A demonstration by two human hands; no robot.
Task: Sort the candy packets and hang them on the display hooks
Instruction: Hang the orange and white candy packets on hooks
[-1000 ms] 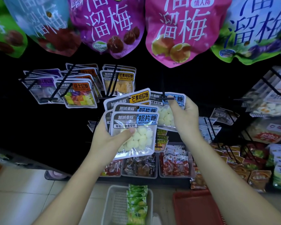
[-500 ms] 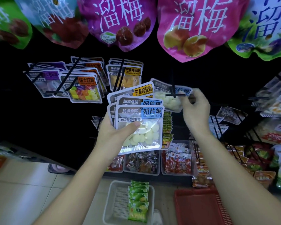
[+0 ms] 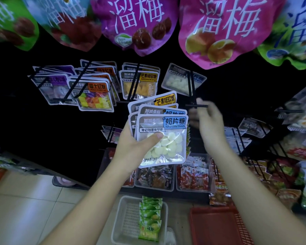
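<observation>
White milk-candy packet point(image 3: 179, 82) now hangs well back on the hook point(image 3: 193, 89), up and beyond the right hand point(image 3: 209, 124). Half a second ago that hand was pinching it at the hook's tip. The right hand has since let go and drawn back. It is blurred and holds nothing, with its fingers loose and apart. Its topmost fingertip lies just beside the hook's cross-tip, and I cannot tell whether the two touch.

To that hand's left, the left hand point(image 3: 131, 149) grips the stack point(image 3: 162, 138) as before. Its thumb is pressed across the front packet's clear window and its fingers are hidden behind. The stack is fanned: two blue-labelled milk-candy packets in front, yellow-labelled ones behind and above them.

Up and left of the stack, mango packets point(image 3: 140, 85) hang on their own hook. Big pouches point(image 3: 140, 23) hang above everything.

Below the left forearm a white basket point(image 3: 125, 221) on the floor holds a row of green packets point(image 3: 150, 216). A red basket point(image 3: 217, 227) sits under the right forearm.
</observation>
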